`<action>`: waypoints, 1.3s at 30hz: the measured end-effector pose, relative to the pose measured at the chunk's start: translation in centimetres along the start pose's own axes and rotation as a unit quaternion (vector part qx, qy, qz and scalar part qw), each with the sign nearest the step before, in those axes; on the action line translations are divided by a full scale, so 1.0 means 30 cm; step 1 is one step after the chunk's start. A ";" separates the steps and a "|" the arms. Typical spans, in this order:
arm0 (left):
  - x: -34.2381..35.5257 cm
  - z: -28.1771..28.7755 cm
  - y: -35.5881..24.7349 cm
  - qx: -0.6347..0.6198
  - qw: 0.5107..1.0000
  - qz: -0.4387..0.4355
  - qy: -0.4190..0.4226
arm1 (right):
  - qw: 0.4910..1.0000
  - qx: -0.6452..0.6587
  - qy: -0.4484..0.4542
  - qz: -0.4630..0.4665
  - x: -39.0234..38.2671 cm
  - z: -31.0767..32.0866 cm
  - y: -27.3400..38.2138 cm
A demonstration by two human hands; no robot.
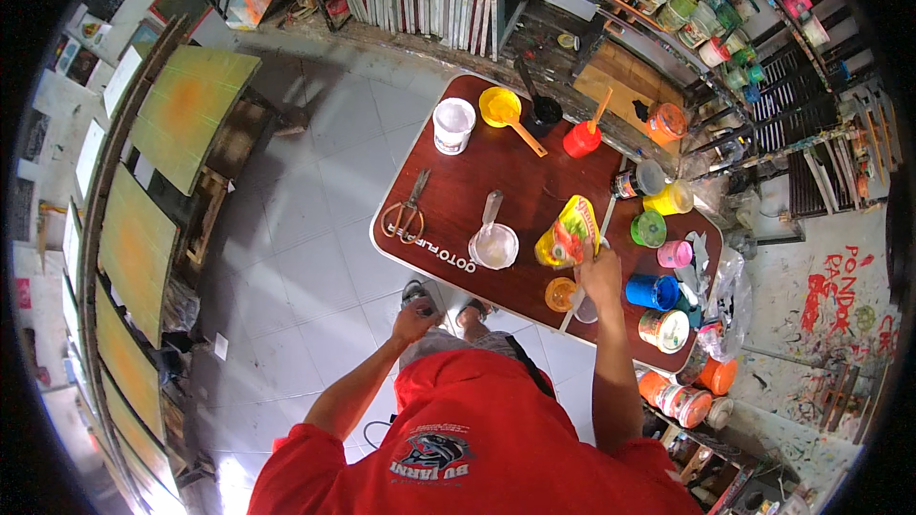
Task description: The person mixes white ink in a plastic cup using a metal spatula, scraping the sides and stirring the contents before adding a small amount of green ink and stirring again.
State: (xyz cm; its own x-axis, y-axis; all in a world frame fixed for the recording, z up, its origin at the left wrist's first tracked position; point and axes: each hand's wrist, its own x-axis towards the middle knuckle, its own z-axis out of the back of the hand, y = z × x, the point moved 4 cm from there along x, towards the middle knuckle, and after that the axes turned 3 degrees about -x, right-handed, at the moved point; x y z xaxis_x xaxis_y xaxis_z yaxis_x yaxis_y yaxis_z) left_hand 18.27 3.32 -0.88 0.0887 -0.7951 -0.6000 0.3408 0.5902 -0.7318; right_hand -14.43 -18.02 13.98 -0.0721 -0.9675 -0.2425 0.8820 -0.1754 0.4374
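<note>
My right hand (601, 278) is closed on the lower right edge of a yellow printed pouch (548, 246), at the right part of the dark red table (458, 193). Just below the pouch are a small orange tub (559, 295) and a pale round lid or cup, partly covered by my hand. A white tub (493, 247) with a grey-handled scraper (491, 207) standing in it is left of the pouch. My left hand (415, 322) hangs off the table's near edge above my feet, fingers curled together; its inside is hidden.
Scissors (405, 219) lie at the table's left. Along the far side stand a white tub (454, 124), a yellow tub (500, 107) and a red tub (581, 138); a blue tub (653, 292) is among several paints at right. Yellow-green panels (143, 248) lean on a left rack.
</note>
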 end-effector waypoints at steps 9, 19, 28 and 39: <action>0.010 0.074 0.257 -0.065 0.976 0.069 -0.194 | 0.996 -0.072 -0.038 -0.026 0.323 -0.142 -0.099; 0.199 -0.115 -0.127 0.023 0.984 -0.073 -0.163 | 0.994 -0.101 -0.011 0.035 0.232 -0.110 -0.178; 0.384 -0.197 -0.305 0.077 0.963 -0.196 -0.171 | 0.988 -0.140 0.058 -0.030 0.140 -0.002 -0.088; 0.471 -0.283 -0.282 0.076 0.928 -0.263 -0.252 | 0.957 0.221 0.112 0.151 -0.005 0.044 0.226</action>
State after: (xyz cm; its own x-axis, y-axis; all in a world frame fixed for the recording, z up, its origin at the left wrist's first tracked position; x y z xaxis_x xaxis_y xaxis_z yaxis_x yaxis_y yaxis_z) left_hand 8.69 -11.74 -5.92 0.2858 -0.9548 0.0817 0.5853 0.1064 -0.8038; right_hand -9.05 -19.30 18.13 0.2997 -0.9318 -0.2048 0.5603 -0.0019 0.8283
